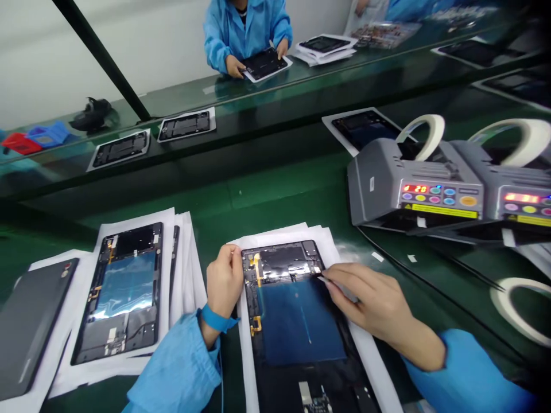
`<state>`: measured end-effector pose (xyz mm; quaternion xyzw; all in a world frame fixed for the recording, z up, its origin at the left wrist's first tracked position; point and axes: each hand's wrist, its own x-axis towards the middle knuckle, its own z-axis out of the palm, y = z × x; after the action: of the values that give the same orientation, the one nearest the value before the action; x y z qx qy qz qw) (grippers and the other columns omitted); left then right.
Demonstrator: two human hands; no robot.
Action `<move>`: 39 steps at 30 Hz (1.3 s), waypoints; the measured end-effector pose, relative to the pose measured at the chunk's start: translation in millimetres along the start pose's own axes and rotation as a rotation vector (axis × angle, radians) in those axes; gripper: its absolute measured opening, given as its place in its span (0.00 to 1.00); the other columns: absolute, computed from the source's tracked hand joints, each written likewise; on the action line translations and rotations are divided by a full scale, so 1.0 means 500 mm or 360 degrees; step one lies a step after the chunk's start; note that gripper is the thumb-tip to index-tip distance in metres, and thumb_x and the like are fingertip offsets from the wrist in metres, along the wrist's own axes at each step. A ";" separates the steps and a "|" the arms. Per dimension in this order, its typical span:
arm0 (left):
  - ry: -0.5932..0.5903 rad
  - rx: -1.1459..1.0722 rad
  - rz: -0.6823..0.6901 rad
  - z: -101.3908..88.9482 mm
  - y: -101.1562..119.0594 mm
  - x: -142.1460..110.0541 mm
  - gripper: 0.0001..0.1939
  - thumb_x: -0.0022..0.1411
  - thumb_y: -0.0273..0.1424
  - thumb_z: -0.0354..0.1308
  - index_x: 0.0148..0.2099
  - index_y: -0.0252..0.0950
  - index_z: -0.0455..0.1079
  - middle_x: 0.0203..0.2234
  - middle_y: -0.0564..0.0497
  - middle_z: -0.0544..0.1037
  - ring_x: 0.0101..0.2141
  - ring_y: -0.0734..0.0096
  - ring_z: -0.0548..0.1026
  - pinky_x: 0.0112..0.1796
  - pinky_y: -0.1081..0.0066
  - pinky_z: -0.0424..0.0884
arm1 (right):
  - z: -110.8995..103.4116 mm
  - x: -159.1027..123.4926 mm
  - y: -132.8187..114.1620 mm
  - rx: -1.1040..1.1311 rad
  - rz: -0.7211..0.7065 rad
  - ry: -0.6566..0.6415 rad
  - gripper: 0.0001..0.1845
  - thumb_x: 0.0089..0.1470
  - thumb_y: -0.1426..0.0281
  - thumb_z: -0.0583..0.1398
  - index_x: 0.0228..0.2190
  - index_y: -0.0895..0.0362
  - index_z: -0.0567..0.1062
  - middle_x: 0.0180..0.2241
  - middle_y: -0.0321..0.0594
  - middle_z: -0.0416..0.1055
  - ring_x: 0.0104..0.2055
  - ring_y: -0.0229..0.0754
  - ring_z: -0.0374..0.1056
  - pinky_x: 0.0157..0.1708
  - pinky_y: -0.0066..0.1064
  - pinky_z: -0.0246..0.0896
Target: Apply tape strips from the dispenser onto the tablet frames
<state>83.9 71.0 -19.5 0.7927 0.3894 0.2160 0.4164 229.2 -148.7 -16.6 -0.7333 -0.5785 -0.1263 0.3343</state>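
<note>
An opened tablet [301, 327] lies on white sheets [372, 361] on a green counter [206, 212]. The left hand [224, 281], fingers curled, pinches its upper left corner; the right hand [370, 295], nearly closed, holds a slim pale tool [322, 279] at its upper right edge. Another opened tablet [127, 281] lies left. Right, a cable [430, 285] runs to tape dispensers [376, 183] carrying white rolls [434, 137]. Farther, a clear bag [411, 28] holds small parts [379, 34].
</note>
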 end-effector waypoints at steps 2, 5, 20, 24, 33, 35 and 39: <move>0.0029 0.0187 0.0063 0.004 0.003 0.001 0.07 0.63 0.34 0.51 0.35 0.38 0.68 0.19 0.56 0.69 0.22 0.71 0.67 0.27 0.73 0.55 | 0.021 -0.001 -0.001 0.0056 0.0021 0.0002 0.12 0.54 0.76 0.58 0.41 0.55 0.73 0.36 0.39 0.75 0.37 0.38 0.72 0.37 0.30 0.69; 0.0040 0.0363 0.0135 0.005 -0.001 0.004 0.06 0.63 0.31 0.50 0.36 0.39 0.67 0.17 0.57 0.66 0.20 0.70 0.66 0.26 0.72 0.54 | 0.031 -0.010 0.003 0.0106 0.0015 0.0001 0.11 0.55 0.76 0.58 0.41 0.55 0.73 0.36 0.40 0.75 0.37 0.38 0.72 0.39 0.32 0.70; -0.0809 0.1167 0.1370 0.044 0.159 -0.063 0.08 0.66 0.32 0.52 0.35 0.34 0.67 0.28 0.49 0.71 0.31 0.63 0.72 0.30 0.65 0.71 | 0.019 0.013 0.058 -0.0104 0.0046 -0.0046 0.07 0.57 0.76 0.58 0.39 0.57 0.71 0.35 0.38 0.75 0.36 0.37 0.72 0.36 0.28 0.67; -0.0892 0.1226 0.1221 0.082 0.177 -0.048 0.08 0.65 0.32 0.53 0.35 0.33 0.67 0.29 0.48 0.72 0.32 0.62 0.73 0.31 0.64 0.73 | 0.024 0.010 0.067 0.0107 0.0084 -0.0033 0.07 0.58 0.75 0.56 0.39 0.57 0.72 0.34 0.40 0.74 0.36 0.38 0.72 0.36 0.29 0.68; -0.0951 0.1246 0.1191 0.127 0.195 -0.032 0.06 0.63 0.28 0.53 0.36 0.33 0.70 0.31 0.48 0.73 0.33 0.62 0.74 0.32 0.64 0.74 | 0.008 0.005 0.082 0.0435 0.0216 -0.0077 0.10 0.60 0.74 0.52 0.41 0.56 0.71 0.37 0.41 0.74 0.39 0.38 0.71 0.40 0.29 0.68; -0.0962 0.1286 0.1182 0.131 0.197 -0.032 0.06 0.64 0.27 0.53 0.36 0.33 0.70 0.30 0.48 0.73 0.33 0.62 0.74 0.33 0.64 0.74 | 0.006 0.007 0.082 0.0441 0.0210 -0.0065 0.10 0.60 0.74 0.52 0.41 0.57 0.72 0.36 0.41 0.74 0.39 0.38 0.71 0.39 0.29 0.67; -0.0931 0.1419 0.1115 0.138 0.209 -0.039 0.08 0.65 0.25 0.51 0.36 0.32 0.71 0.30 0.47 0.73 0.32 0.60 0.75 0.30 0.64 0.75 | 0.001 0.009 0.081 0.0428 0.0187 -0.0043 0.10 0.60 0.74 0.52 0.41 0.58 0.72 0.35 0.41 0.74 0.37 0.37 0.71 0.36 0.29 0.67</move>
<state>163.7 -14.9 28.3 0.9964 0.0297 -0.0689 0.0404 268.1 -149.2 -28.2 -0.7161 -0.5508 -0.0181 0.4284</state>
